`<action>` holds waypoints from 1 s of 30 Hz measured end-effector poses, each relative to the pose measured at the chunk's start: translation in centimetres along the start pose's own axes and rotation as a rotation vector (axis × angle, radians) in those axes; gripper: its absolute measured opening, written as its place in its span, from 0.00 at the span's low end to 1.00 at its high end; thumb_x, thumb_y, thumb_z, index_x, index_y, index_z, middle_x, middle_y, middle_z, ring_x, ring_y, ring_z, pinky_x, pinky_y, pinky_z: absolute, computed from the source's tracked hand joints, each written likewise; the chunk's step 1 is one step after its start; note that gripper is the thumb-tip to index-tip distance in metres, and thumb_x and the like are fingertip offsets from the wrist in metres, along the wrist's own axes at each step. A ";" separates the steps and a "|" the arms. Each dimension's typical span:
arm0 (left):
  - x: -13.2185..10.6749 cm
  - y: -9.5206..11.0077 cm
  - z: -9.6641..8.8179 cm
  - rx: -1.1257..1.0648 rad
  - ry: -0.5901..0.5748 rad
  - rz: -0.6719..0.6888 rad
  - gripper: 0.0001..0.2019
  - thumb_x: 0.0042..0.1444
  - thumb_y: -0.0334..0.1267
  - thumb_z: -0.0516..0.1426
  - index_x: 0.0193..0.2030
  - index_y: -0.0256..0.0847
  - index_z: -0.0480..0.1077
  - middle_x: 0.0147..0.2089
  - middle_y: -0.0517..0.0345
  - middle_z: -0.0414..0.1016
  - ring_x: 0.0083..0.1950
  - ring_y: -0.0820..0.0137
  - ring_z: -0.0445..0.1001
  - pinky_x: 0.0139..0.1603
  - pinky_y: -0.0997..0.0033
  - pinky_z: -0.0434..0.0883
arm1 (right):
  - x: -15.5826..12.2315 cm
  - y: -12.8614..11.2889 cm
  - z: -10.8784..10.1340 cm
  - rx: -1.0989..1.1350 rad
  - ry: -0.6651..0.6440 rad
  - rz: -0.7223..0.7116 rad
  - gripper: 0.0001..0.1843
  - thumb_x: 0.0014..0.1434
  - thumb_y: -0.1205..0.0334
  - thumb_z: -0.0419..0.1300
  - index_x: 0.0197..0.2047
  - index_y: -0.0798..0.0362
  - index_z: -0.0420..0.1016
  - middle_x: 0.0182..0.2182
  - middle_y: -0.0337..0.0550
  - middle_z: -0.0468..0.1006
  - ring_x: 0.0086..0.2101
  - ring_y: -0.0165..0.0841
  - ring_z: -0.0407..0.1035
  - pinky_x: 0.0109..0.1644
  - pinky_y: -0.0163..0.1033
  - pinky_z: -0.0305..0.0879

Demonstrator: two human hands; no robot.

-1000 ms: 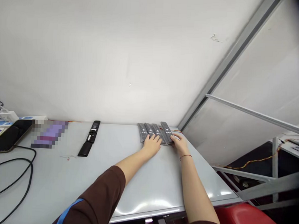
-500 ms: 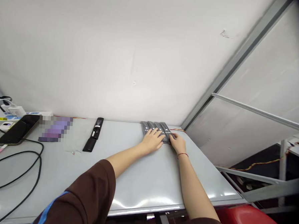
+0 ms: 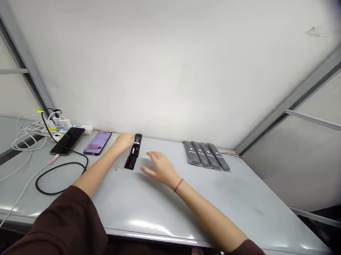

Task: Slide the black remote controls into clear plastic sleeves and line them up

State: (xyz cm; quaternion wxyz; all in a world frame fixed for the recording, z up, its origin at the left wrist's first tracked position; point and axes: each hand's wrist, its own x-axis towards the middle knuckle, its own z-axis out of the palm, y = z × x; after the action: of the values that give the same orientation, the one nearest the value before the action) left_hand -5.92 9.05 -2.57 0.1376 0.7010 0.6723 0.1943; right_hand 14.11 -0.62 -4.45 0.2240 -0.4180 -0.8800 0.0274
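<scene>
A black remote control (image 3: 136,140) lies on the table with its battery compartment uncovered and its dark cover (image 3: 130,162) slid down at the near end. Beside the remote's far end is my left hand (image 3: 124,142), its fingers curled in; whatever they grip is hidden. Between the black remote and the wrapped ones, my right hand (image 3: 161,168) hovers with thumb and fingers apart, holding nothing. Several dark remotes in clear plastic sleeves (image 3: 206,155) lie side by side to the right, out of either hand's touch.
To the left lie a phone with a lit screen (image 3: 98,143) and a dark phone (image 3: 68,140). A power strip (image 3: 83,127) with white chargers stands behind them. A black cable (image 3: 60,193) loops across the table. A white wall (image 3: 176,67) rises behind.
Both hands have left the wrapped remotes and moved left, the left one to the black remote, the right one just right of it. The view has turned left. The wrapped remotes now lie uncovered.
</scene>
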 end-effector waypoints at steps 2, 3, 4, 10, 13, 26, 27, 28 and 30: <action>-0.6 -0.2 0.6 -0.029 -0.013 -0.053 0.08 0.50 0.36 0.54 0.22 0.39 0.68 0.35 0.40 0.76 0.49 0.50 0.72 0.53 0.56 0.63 | 1.9 -2.5 2.1 0.021 -0.043 -0.050 0.36 0.54 0.40 0.56 0.57 0.59 0.62 0.50 0.58 0.69 0.46 0.47 0.65 0.48 0.49 0.63; -0.9 -0.1 0.9 -0.062 -0.021 -0.077 0.09 0.48 0.37 0.56 0.19 0.40 0.66 0.34 0.40 0.76 0.49 0.50 0.72 0.53 0.56 0.63 | 2.6 -3.1 2.9 0.008 -0.055 -0.037 0.38 0.52 0.38 0.57 0.56 0.59 0.62 0.49 0.59 0.69 0.45 0.47 0.65 0.46 0.49 0.64; -1.1 -0.1 1.3 -0.105 -0.026 -0.096 0.10 0.47 0.37 0.57 0.18 0.40 0.65 0.32 0.41 0.76 0.49 0.49 0.72 0.53 0.56 0.62 | 3.1 -3.5 3.4 -0.011 -0.071 -0.019 0.38 0.52 0.38 0.58 0.55 0.59 0.63 0.48 0.58 0.70 0.44 0.47 0.66 0.45 0.49 0.64; -0.9 -0.1 2.2 -0.190 -0.046 -0.072 0.14 0.43 0.38 0.60 0.14 0.40 0.61 0.27 0.42 0.75 0.49 0.47 0.72 0.52 0.56 0.63 | 3.7 -2.6 3.9 -0.085 -0.143 -0.064 0.25 0.56 0.47 0.57 0.50 0.57 0.68 0.44 0.55 0.72 0.42 0.44 0.66 0.45 0.47 0.64; -0.7 0.3 2.3 -0.105 -0.064 -0.046 0.09 0.44 0.40 0.59 0.19 0.39 0.68 0.30 0.43 0.76 0.47 0.50 0.73 0.49 0.60 0.65 | 3.1 -2.2 3.4 -0.088 -0.154 -0.105 0.25 0.56 0.47 0.58 0.50 0.58 0.69 0.42 0.54 0.71 0.41 0.43 0.67 0.45 0.47 0.64; -6.4 3.7 2.9 0.122 -0.202 0.051 0.21 0.53 0.46 0.53 0.50 0.36 0.66 0.49 0.38 0.72 0.48 0.54 0.73 0.45 0.64 0.66 | -1.7 -3.8 2.0 -0.042 -0.158 -0.095 0.17 0.55 0.53 0.59 0.42 0.58 0.70 0.42 0.54 0.70 0.39 0.42 0.68 0.40 0.46 0.68; -6.5 3.7 3.0 0.108 -0.203 0.046 0.21 0.52 0.45 0.54 0.50 0.36 0.66 0.49 0.38 0.71 0.48 0.55 0.73 0.45 0.64 0.66 | -1.9 -3.9 2.0 -0.035 -0.154 -0.090 0.17 0.55 0.53 0.60 0.42 0.57 0.70 0.42 0.54 0.70 0.39 0.42 0.68 0.41 0.46 0.68; -6.7 3.8 3.0 0.095 -0.202 0.039 0.21 0.52 0.44 0.54 0.51 0.36 0.65 0.48 0.38 0.71 0.48 0.55 0.73 0.45 0.64 0.66 | -2.0 -4.1 2.0 -0.028 -0.150 -0.087 0.17 0.55 0.53 0.60 0.42 0.57 0.70 0.42 0.54 0.70 0.39 0.42 0.67 0.41 0.47 0.68; -6.9 3.9 3.2 0.059 -0.193 0.035 0.20 0.51 0.41 0.54 0.51 0.35 0.65 0.47 0.38 0.71 0.47 0.54 0.72 0.45 0.63 0.65 | -2.3 -4.4 1.8 -0.016 -0.145 -0.081 0.17 0.54 0.53 0.61 0.42 0.57 0.70 0.42 0.55 0.69 0.39 0.42 0.67 0.41 0.47 0.68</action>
State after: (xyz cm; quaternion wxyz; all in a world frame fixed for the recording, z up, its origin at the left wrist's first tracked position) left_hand -1.15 2.12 -4.26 0.1775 0.7318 0.6491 0.1081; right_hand 11.41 -4.93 -5.91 0.1573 -0.3808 -0.9102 0.0417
